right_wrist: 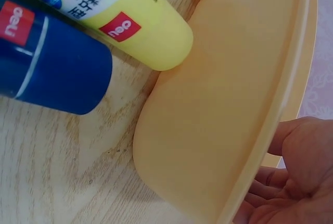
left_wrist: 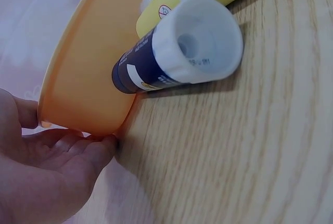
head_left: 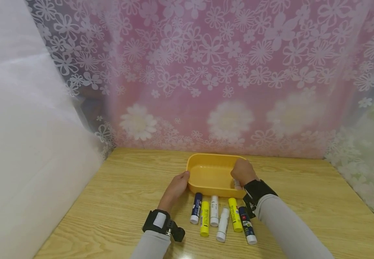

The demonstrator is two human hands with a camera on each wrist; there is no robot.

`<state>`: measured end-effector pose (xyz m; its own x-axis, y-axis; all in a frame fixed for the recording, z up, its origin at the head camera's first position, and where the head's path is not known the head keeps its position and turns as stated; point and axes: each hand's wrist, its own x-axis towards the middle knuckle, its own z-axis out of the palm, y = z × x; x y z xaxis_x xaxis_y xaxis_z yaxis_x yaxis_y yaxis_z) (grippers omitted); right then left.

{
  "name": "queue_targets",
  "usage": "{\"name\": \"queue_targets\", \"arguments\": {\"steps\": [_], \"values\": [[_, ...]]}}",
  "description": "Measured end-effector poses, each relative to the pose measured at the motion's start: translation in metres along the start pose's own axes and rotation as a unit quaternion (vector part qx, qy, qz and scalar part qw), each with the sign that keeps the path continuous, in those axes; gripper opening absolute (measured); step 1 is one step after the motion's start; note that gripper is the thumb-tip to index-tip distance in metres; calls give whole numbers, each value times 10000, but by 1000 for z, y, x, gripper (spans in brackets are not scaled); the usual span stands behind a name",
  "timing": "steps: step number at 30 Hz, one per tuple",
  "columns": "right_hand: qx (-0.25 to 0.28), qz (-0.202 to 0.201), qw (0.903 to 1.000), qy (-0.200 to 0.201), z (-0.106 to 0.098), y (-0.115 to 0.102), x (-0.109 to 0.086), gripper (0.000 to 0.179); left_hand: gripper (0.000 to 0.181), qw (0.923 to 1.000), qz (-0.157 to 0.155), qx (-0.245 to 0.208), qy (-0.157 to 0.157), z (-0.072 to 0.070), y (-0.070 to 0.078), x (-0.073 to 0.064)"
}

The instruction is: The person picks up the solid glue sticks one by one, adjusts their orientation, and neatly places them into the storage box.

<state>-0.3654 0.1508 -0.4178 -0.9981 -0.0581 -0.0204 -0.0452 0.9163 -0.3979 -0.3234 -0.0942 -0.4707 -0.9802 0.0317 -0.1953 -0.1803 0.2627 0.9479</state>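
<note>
A yellow plastic basin [head_left: 212,190] stands on the wooden table. My left hand [head_left: 178,185] grips its left end, thumb at the rim and fingers lower on the outside. Inside the right end, my right hand [head_left: 244,172] is curled over a white glue stick [head_left: 237,184], mostly hidden by the hand. In front of the basin lie two dark blue glue sticks [left_wrist: 145,62] [right_wrist: 57,57], two yellow ones [head_left: 204,218] [right_wrist: 140,26] and two white ones [head_left: 214,210] [head_left: 223,225]. In the right wrist view, the basin's wall partly covers my right fingers [right_wrist: 265,190].
The wood-grain table [head_left: 135,172] extends to both sides of the basin. A pink curtain with white flowers [head_left: 206,72] hangs behind its back edge. White sheeting [head_left: 37,126] closes off the left side.
</note>
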Motion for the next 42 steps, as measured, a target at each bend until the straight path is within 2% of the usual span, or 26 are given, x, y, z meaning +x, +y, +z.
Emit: {"name": "queue_targets", "arguments": {"steps": [9,18,26,33,42], "values": [[154,-182,9997,65,4,6,3,29,56,10000,21,-29,17,0,-1,2],[169,25,9999,0,1,3,0,14,57,10000,27,29,30,0,-1,2],[160,-85,9998,67,5,9,3,16,56,10000,10,50,61,1,-1,1],[344,221,9991,-145,5,10,6,12,57,10000,0,34,42,0,0,-1],[85,340,9985,-417,-4,5,4,15,57,10000,-37,72,50,0,1,0]]}}
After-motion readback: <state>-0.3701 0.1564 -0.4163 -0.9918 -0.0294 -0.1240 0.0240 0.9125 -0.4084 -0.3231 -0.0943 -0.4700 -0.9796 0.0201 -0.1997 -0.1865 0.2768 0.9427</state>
